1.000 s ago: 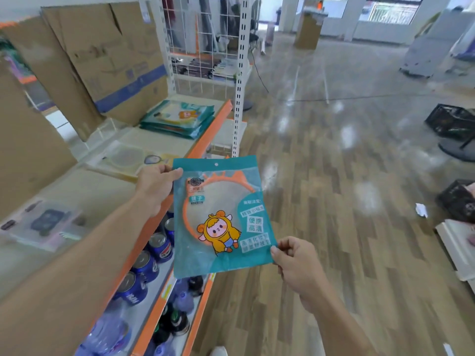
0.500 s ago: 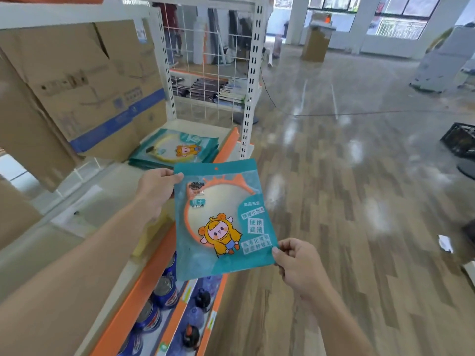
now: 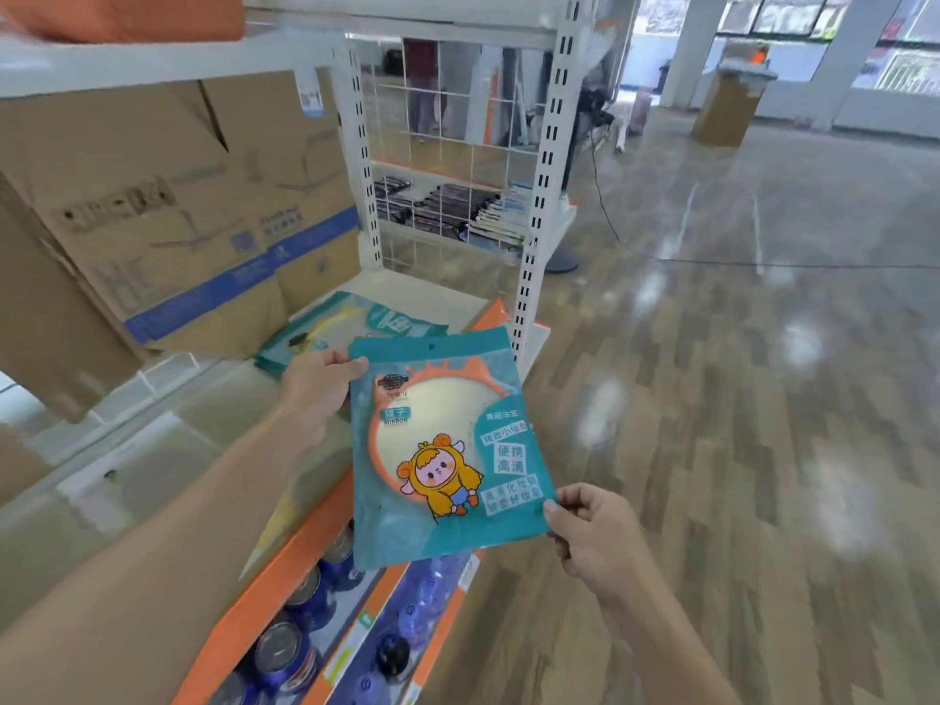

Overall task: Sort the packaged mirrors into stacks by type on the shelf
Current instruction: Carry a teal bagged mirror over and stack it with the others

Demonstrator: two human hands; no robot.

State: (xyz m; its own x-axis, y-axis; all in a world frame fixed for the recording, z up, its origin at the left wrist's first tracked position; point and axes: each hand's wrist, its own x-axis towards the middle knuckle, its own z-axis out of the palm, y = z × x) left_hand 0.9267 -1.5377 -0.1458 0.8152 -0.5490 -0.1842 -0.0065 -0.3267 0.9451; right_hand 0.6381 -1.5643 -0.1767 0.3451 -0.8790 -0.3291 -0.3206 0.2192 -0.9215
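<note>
I hold a teal packaged mirror (image 3: 447, 450) with an orange round frame and a cartoon figure upright in front of the shelf's orange edge. My left hand (image 3: 315, 394) pinches its upper left corner, and my right hand (image 3: 595, 536) pinches its lower right corner. Behind it, at the far end of the white shelf (image 3: 168, 450), lies a flat stack of similar teal mirror packs (image 3: 351, 328), partly hidden by my left hand and the held pack.
Large cardboard boxes (image 3: 168, 221) lean along the back of the shelf. A white upright post (image 3: 539, 206) and wire grid close the shelf's end. Blue cans (image 3: 285, 648) and bottles fill the lower shelves. Open wooden floor (image 3: 737, 424) lies to the right.
The view has moved toward the shelf's far end, so the teal stack is closer. Both hands keep the same hold on the pack, which sits slightly lower in view.
</note>
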